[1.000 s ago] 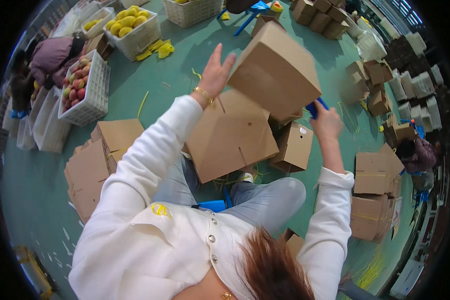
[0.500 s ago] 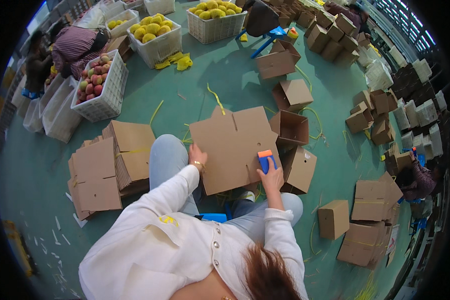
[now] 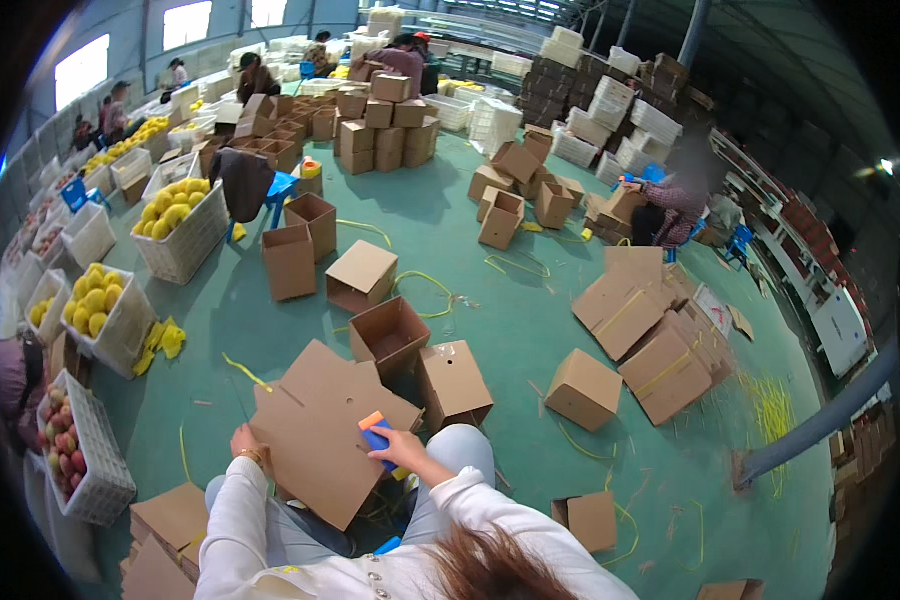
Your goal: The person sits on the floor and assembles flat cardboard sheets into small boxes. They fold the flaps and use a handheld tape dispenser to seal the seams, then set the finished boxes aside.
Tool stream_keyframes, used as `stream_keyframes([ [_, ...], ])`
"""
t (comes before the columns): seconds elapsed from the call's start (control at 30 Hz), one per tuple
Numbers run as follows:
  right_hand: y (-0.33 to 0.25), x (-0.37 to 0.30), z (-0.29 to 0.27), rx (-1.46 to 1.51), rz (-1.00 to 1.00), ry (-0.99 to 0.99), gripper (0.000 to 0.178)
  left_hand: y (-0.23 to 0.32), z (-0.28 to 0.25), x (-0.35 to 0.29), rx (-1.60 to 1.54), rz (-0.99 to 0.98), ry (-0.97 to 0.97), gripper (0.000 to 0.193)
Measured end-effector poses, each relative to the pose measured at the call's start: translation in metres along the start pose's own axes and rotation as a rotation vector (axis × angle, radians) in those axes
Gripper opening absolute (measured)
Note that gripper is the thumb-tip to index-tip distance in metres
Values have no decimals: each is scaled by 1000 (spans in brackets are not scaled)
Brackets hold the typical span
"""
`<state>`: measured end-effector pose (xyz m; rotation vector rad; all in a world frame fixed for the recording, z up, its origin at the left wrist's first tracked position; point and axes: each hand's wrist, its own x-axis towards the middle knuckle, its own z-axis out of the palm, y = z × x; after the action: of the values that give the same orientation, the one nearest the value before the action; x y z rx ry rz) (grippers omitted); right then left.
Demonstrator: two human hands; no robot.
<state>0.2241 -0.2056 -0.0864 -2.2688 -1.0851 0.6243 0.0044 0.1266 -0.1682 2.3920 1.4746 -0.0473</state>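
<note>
Both hands at a flat cardboard sheet, with some parts out of sight

The right hand (image 3: 402,450) is closed around a blue and orange hand tool (image 3: 374,432), over the right part of the cardboard sheet (image 3: 315,425). The handle is partly covered by the fingers, and whether the tool touches the sheet I cannot tell. The left hand (image 3: 249,444) is at the left edge of the sheet; its fingertips are hard to make out, so I cannot say if it grips or only rests there. The sheet lies in front of the person, above the knees, and hides a part of the legs.

Just beyond its right side are an open box (image 3: 390,334) and a closed box (image 3: 454,384). At the near left, the cardboard stack (image 3: 165,530) is cut off by the lower border. At the far right, the head of a co-worker (image 3: 675,205) is blurred.

One second ago, a box was up in the air near the two hands; now both are at the sheet. The view has also turned, and the far windows (image 3: 187,25) have come in.
</note>
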Motion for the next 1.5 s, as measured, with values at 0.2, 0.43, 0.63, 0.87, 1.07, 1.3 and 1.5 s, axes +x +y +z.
stream_keyframes([
  [0.2,4,-9,18,180,19,-4,62,10,-25,-22,60,-51,-60,67],
  [0.43,21,-4,18,931,13,57,31,27,-78,-50,-890,195,-546,42],
  [0.63,-82,-24,-52,601,-271,290,23,90,-249,-168,-1055,422,-353,30],
  [0.87,-186,-63,-80,549,-362,354,61,135,-245,-286,-668,755,-166,57],
  [1.07,-170,-77,-61,565,-245,183,67,147,-197,-274,-602,581,-284,57],
  [1.3,-171,-76,-68,479,-206,43,66,135,-150,-258,-1285,327,-460,79],
  [1.5,-138,-98,-89,691,-93,-11,59,108,-132,-245,-968,266,-181,67],
])
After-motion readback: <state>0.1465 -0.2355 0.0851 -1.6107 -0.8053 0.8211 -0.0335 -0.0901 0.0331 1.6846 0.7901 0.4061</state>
